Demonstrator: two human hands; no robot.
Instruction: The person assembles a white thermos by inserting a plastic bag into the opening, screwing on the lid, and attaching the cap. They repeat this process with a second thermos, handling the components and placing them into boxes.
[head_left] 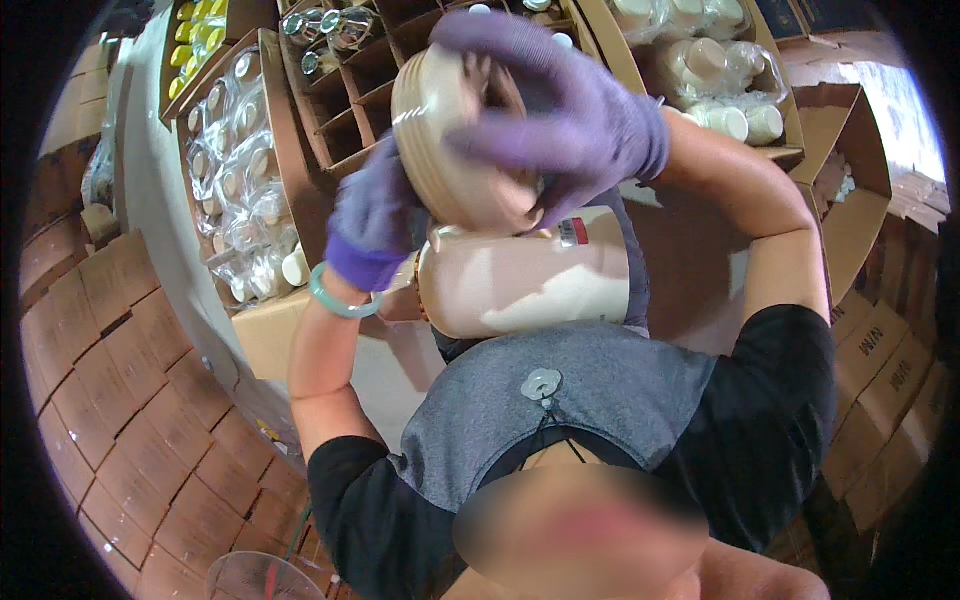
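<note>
Up in front of me, a beige round part with a ribbed side wall (437, 140) is tilted, its hollow side facing right. My left hand (378, 205), in a purple-grey glove, grips its left and lower side; the fingertips are hidden behind it. From the right, my gloved right hand (560, 115) is closed around the hollow side, one finger over the upper rim and others across the opening, slightly smeared by motion. Just below, a wide beige cylinder (525, 272) with a small red-and-white label lies sideways against my lap. What is inside the round part is mostly hidden.
A divided carton (340, 128) with shiny metal-topped pieces stands ahead. Left of it sits a carton of plastic-wrapped white and beige pieces (232, 170); another wrapped batch (700, 65) is at upper right. Yellow-topped pieces (198, 38) fill a box far left. Stacked brown cartons (130, 400) line the left.
</note>
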